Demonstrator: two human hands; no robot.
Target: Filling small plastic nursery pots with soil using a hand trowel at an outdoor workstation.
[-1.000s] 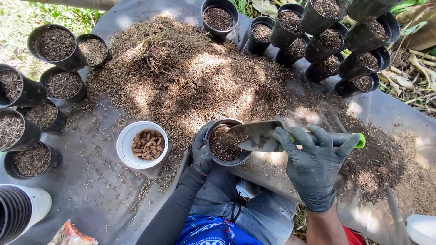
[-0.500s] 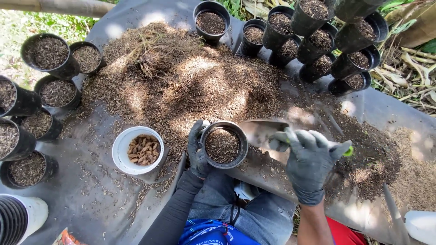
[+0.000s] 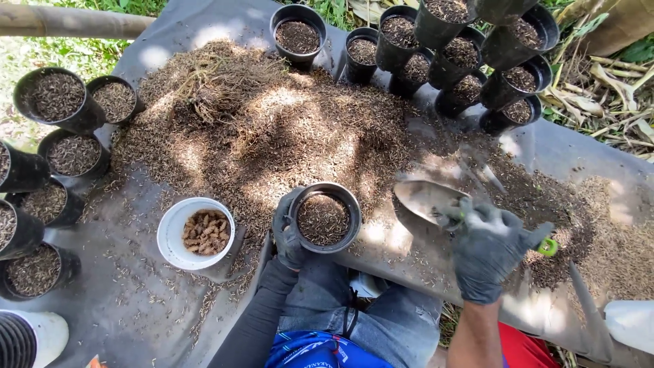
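My left hand (image 3: 287, 235), in a dark glove, grips the rim of a black plastic pot (image 3: 324, 217) filled with brown husk mix, held over my knees. My right hand (image 3: 485, 249), also gloved, holds a metal trowel (image 3: 426, 199) by its green-tipped handle (image 3: 547, 246). The trowel's blade is empty and sits just right of the pot, apart from it. A big heap of brown husk mix (image 3: 272, 129) lies on the grey tarp (image 3: 170, 48) behind the pot.
A white bowl (image 3: 172, 235) with tan lumps sits left of the pot. Several filled black pots line the left edge (image 3: 54, 99) and the back right (image 3: 463, 51). A stack of empty pots (image 3: 17, 344) lies at bottom left. A white container (image 3: 630, 324) shows at right.
The trowel has left the pot's mouth and swung to the right, empty now. The pot looks fuller. My left hand still holds the pot in about the same place.
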